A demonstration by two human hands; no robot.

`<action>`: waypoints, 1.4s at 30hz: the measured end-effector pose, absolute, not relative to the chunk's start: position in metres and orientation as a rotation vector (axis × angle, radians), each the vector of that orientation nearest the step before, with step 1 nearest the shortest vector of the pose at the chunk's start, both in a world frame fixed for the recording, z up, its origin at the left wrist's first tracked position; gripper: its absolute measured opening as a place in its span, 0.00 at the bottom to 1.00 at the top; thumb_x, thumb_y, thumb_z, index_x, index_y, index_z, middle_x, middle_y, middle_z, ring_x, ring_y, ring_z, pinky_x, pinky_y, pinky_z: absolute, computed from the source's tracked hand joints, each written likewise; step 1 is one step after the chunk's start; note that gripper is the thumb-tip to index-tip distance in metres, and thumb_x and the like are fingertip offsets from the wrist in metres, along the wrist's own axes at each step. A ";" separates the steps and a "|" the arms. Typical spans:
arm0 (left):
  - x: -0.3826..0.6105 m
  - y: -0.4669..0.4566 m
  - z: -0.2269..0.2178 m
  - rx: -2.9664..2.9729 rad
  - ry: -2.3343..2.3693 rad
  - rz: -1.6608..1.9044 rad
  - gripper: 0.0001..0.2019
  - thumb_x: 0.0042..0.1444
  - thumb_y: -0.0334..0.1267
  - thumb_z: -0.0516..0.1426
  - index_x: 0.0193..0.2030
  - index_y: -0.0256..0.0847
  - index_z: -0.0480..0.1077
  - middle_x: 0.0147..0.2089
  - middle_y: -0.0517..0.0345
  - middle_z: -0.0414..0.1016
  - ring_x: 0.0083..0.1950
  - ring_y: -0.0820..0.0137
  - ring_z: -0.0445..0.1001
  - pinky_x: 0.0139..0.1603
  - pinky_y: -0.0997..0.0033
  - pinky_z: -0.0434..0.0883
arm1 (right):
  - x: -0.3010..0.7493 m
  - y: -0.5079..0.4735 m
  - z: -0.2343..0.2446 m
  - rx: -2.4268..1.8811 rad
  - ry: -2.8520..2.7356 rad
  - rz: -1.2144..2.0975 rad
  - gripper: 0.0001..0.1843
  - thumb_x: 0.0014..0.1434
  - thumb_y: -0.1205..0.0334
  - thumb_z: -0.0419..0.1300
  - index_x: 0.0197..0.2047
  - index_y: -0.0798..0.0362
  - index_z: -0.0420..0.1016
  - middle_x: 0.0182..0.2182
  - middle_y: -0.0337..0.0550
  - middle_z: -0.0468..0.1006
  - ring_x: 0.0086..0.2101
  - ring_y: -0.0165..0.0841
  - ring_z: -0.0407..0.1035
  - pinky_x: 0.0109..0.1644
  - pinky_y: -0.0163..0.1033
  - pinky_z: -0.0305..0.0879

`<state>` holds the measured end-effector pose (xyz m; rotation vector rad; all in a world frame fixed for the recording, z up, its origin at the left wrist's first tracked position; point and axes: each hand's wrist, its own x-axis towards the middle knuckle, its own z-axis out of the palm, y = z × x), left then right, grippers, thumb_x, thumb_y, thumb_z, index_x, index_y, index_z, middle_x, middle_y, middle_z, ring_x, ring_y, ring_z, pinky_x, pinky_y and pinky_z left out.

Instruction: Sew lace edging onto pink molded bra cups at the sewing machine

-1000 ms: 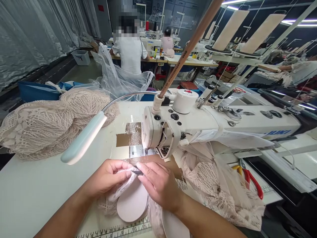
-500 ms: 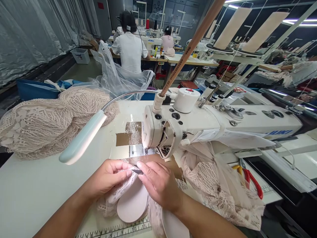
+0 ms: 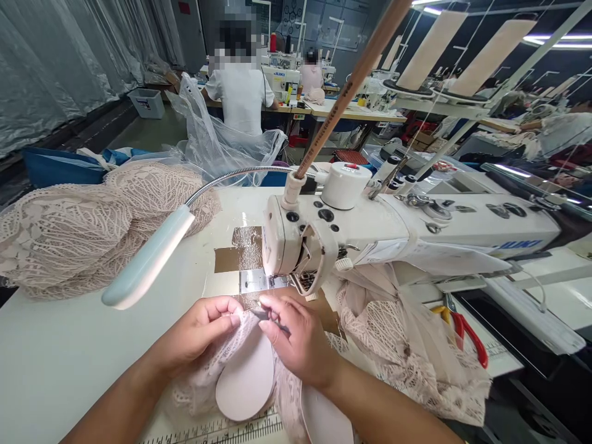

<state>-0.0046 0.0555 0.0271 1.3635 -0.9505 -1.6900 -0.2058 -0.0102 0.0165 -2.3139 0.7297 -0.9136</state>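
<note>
Pale pink lace (image 3: pixel 222 351) is pinched at its upper edge between the thumb and fingers of my left hand (image 3: pixel 208 327). Close beside it, my right hand (image 3: pixel 300 339) is closed around small dark thread snips (image 3: pixel 260 314), mostly hidden by the fingers. Their tip is at the lace edge by my left fingertips; whether it touches cannot be made out. A smooth, rounded pale pink cup pad (image 3: pixel 246 382) hangs below the lace, and a second pad (image 3: pixel 324 416) lies under my right forearm. Both hands are just in front of the sewing machine's needle plate (image 3: pixel 253 281).
The sewing machine (image 3: pixel 370 228) stands behind my hands. A lamp (image 3: pixel 148 259) arches over the table's left side, near heaped lace (image 3: pixel 65 234). More lace (image 3: pixel 411 345) and red-handled scissors (image 3: pixel 472 339) lie at right. A printed ruler (image 3: pixel 222 430) runs along the front. A person (image 3: pixel 241 92) sits ahead.
The dark snips have turned in my right hand, which has shifted slightly away from my left. The left hand keeps its pinch on the lace. The whole view has shifted slightly.
</note>
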 end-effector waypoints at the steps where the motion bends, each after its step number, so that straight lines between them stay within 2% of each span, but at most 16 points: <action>1: -0.004 0.055 0.027 1.361 -0.955 -1.678 0.11 0.57 0.44 0.56 0.32 0.38 0.66 0.24 0.65 0.61 0.23 0.77 0.55 0.22 0.78 0.52 | -0.205 -0.011 0.016 -2.220 0.806 -0.885 0.22 0.57 0.61 0.60 0.55 0.51 0.67 0.39 0.45 0.77 0.35 0.35 0.73 0.40 0.39 0.72; 4: -0.001 0.055 0.028 1.395 -0.969 -1.656 0.08 0.56 0.38 0.53 0.29 0.39 0.62 0.23 0.66 0.57 0.24 0.77 0.53 0.24 0.78 0.52 | -0.203 -0.013 0.013 -2.007 0.905 -0.722 0.30 0.52 0.64 0.62 0.59 0.51 0.61 0.41 0.42 0.77 0.34 0.33 0.73 0.41 0.39 0.71; 7: -0.001 0.053 0.033 1.412 -1.043 -1.611 0.04 0.52 0.35 0.56 0.31 0.40 0.63 0.26 0.66 0.59 0.26 0.76 0.55 0.25 0.78 0.54 | -0.202 -0.013 0.013 -1.896 0.845 -0.630 0.27 0.55 0.70 0.56 0.59 0.51 0.62 0.33 0.37 0.78 0.30 0.29 0.72 0.39 0.35 0.70; 11: -0.005 0.051 0.034 1.386 -1.166 -1.576 0.12 0.50 0.42 0.62 0.39 0.39 0.69 0.33 0.60 0.67 0.31 0.73 0.61 0.30 0.76 0.59 | -0.201 -0.008 0.016 -1.891 0.743 -0.677 0.25 0.56 0.69 0.57 0.57 0.49 0.64 0.33 0.36 0.77 0.29 0.27 0.71 0.35 0.32 0.69; 14: -0.009 0.052 0.030 1.404 -1.128 -1.607 0.14 0.53 0.47 0.61 0.34 0.36 0.71 0.26 0.61 0.65 0.26 0.76 0.58 0.26 0.76 0.56 | -0.202 -0.006 0.016 -1.949 0.709 -0.724 0.21 0.59 0.66 0.57 0.56 0.49 0.65 0.33 0.37 0.77 0.29 0.28 0.71 0.35 0.32 0.70; 17: -0.010 0.054 0.028 1.438 -1.098 -1.567 0.15 0.54 0.48 0.60 0.31 0.35 0.72 0.23 0.61 0.65 0.24 0.76 0.58 0.25 0.76 0.57 | -0.205 -0.009 0.019 -2.051 0.696 -0.848 0.19 0.59 0.61 0.58 0.54 0.51 0.67 0.40 0.44 0.77 0.38 0.33 0.72 0.44 0.36 0.70; 19: -0.010 0.054 0.031 1.452 -1.071 -1.536 0.15 0.54 0.48 0.60 0.31 0.36 0.73 0.27 0.58 0.70 0.27 0.73 0.64 0.27 0.75 0.61 | -0.207 -0.011 0.021 -2.133 0.658 -0.930 0.19 0.61 0.59 0.56 0.55 0.52 0.67 0.44 0.46 0.76 0.41 0.35 0.72 0.45 0.38 0.70; 23: -0.011 0.053 0.039 1.440 -1.043 -1.519 0.14 0.56 0.47 0.59 0.34 0.36 0.76 0.34 0.52 0.76 0.36 0.65 0.71 0.38 0.69 0.69 | -0.209 -0.012 0.025 -2.314 0.622 -0.996 0.18 0.62 0.65 0.55 0.55 0.53 0.68 0.39 0.46 0.78 0.37 0.34 0.73 0.40 0.38 0.72; 26: -0.011 0.053 0.041 1.422 -1.047 -1.517 0.13 0.56 0.46 0.59 0.37 0.37 0.77 0.38 0.51 0.78 0.41 0.61 0.73 0.44 0.65 0.69 | -0.208 -0.010 0.024 -2.400 0.645 -0.991 0.17 0.61 0.66 0.55 0.54 0.54 0.69 0.38 0.46 0.78 0.38 0.36 0.74 0.40 0.39 0.72; 29: -0.011 0.054 0.040 1.425 -1.056 -1.524 0.14 0.56 0.47 0.60 0.37 0.37 0.78 0.39 0.50 0.78 0.43 0.59 0.73 0.46 0.63 0.69 | -0.206 -0.010 0.023 -2.436 0.670 -1.014 0.16 0.61 0.66 0.55 0.53 0.55 0.70 0.38 0.47 0.79 0.38 0.36 0.74 0.40 0.40 0.73; 37: -0.012 0.055 0.040 1.429 -1.055 -1.519 0.15 0.55 0.47 0.60 0.38 0.36 0.78 0.38 0.48 0.78 0.42 0.59 0.73 0.44 0.62 0.70 | -0.207 -0.010 0.022 -2.474 0.662 -1.011 0.16 0.61 0.67 0.57 0.52 0.59 0.72 0.35 0.48 0.78 0.34 0.37 0.73 0.35 0.41 0.72; 42: -0.013 0.055 0.041 1.446 -1.021 -1.529 0.14 0.54 0.47 0.60 0.32 0.36 0.77 0.36 0.50 0.77 0.37 0.63 0.71 0.40 0.66 0.70 | -0.206 -0.009 0.022 -2.464 0.669 -1.015 0.16 0.60 0.68 0.57 0.52 0.59 0.71 0.37 0.48 0.79 0.35 0.37 0.73 0.38 0.41 0.73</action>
